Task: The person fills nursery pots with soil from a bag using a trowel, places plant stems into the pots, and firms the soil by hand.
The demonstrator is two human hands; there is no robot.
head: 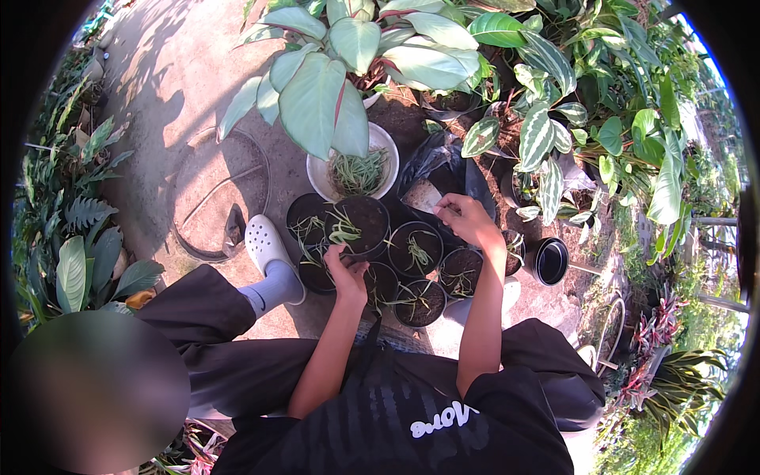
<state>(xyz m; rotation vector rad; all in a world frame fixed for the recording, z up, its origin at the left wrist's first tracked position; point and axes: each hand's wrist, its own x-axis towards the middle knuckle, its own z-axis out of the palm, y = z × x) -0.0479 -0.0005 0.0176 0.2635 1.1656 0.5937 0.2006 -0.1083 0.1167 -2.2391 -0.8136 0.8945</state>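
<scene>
My left hand (347, 278) grips the near rim of a round black plant pot (379, 209) filled with dark soil. Its fingertips lie against a green seedling (342, 228) leaning at the pot's left side. In my right hand (469, 218) is the edge of a pale scoop-like piece (421, 196) with soil on it, over an open black plastic bag (446, 167) of dark soil. Around my hands stand several more black pots with thin-leaved seedlings, including one pot (414, 267) between my wrists.
A white bowl (385, 178) of loose cut seedlings stands beyond the pots. Nested black pots (551, 261) lie at the right. Large leafy plants (314, 104) overhang the far side. A hose loop (267, 172) rests on the ground, left. Beside it is my shoe (261, 240).
</scene>
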